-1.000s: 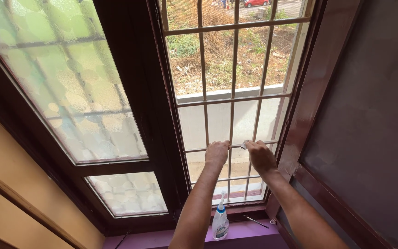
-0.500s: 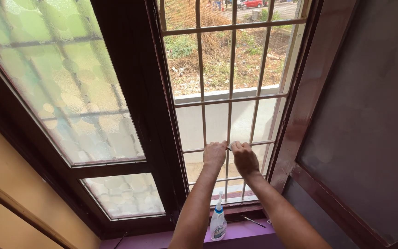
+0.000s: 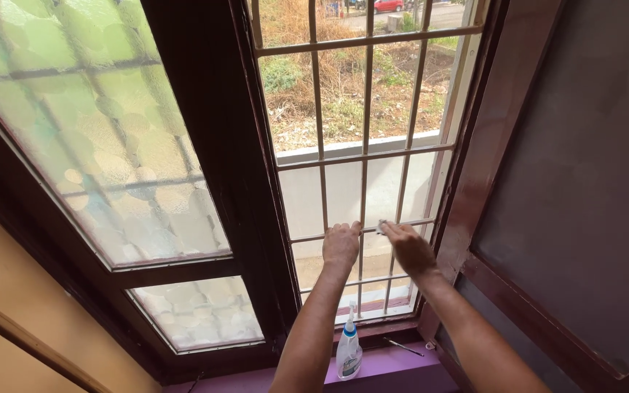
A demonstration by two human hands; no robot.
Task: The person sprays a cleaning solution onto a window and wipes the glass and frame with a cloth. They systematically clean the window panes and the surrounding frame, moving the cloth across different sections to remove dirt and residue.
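In the head view, the left hand (image 3: 341,244) was clenched around a horizontal bar of the window grille (image 3: 365,155), while the right hand (image 3: 410,247) pinched a small pale cloth (image 3: 382,227) against that same bar just beside it. The step looked like wiping along the bar (spray bottle (image 3: 348,350) standing on the purple sill (image 3: 394,367) below); judging by that, the next stroke needs steady pressure with the left grip bracing.
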